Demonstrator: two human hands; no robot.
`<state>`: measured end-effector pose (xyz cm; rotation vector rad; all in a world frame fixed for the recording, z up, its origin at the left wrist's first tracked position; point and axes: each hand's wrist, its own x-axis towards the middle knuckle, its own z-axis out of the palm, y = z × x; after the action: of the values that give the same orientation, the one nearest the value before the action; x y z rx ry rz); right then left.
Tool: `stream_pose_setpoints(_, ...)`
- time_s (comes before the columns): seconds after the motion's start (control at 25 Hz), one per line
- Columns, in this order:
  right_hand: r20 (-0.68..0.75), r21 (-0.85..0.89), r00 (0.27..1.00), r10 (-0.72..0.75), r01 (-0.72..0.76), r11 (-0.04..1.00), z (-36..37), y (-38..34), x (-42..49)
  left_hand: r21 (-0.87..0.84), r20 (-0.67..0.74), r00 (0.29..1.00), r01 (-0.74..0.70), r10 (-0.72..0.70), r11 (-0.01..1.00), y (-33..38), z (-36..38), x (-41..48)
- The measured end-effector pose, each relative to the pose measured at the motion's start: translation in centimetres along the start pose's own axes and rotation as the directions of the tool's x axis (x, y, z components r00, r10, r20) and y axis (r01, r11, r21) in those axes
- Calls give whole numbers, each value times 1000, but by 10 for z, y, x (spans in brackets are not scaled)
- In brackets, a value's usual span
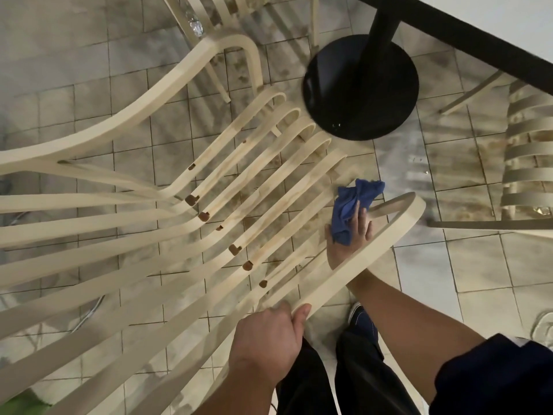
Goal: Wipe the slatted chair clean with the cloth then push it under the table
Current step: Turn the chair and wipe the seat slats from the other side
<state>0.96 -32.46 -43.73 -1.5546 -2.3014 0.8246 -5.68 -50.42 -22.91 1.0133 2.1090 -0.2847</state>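
one cloth [357, 196] in right hand [353, 238], left hand [267, 336] on slatted chair [368, 256]

The table pedestal [359, 94] stands just beyond the slatted chair [374, 250].

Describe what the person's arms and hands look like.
Left hand and right hand are bare: no gloves, rings or watch. The right arm wears a dark navy sleeve ending near the elbow, with a white mark; the left forearm is unsleeved.

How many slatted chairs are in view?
3. The chair being wiped, in the middle; a second chair at the top edge; a third chair at the right, by the table. Others may be hidden.
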Motion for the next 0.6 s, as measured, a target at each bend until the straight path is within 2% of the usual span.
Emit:
stream_pose_setpoints(0.08, 63, -22, 996, -68, 69, 997, 2, -1, -24, 3, 3, 1000, 4, -4, 1000, 0, 0, 1)
stream_pose_setpoints(0.2, 219, 111, 970, -110, 87, 990, 3, -15, -76, 16, 6, 1000, 10, -10, 1000, 2, -1, 1)
stream_pose_setpoints(0.24, 307, 69, 949, -77, 58, 996, 2, -19, -91, 23, -2, 1000, 8, -8, 1000, 2, -1, 0)
stream_pose_setpoints(0.32, 414, -222, 910, -28, 131, 966, -2, -27, -115, 20, -17, 1000, 7, -7, 1000, 1, 1, 1)
stream_pose_setpoints(0.4, 590, -293, 807, 1, 213, 932, 1, -35, -114, 11, -19, 1000, 9, -9, 1000, -1, 3, 1)
stream_pose_setpoints(0.48, 722, -322, 690, -43, 390, 863, -3, -28, -114, 16, -15, 1000, 9, -9, 1000, 0, 3, 1)
stream_pose_setpoints(0.52, 769, -299, 630, -105, 501, 813, -13, -28, -107, 21, -16, 1000, 11, -10, 1000, 0, 3, 0)
stream_pose_setpoints(0.6, 794, -258, 577, -192, 606, 752, -21, -16, -87, 33, -26, 1000, 12, -11, 999, 1, 3, 0)
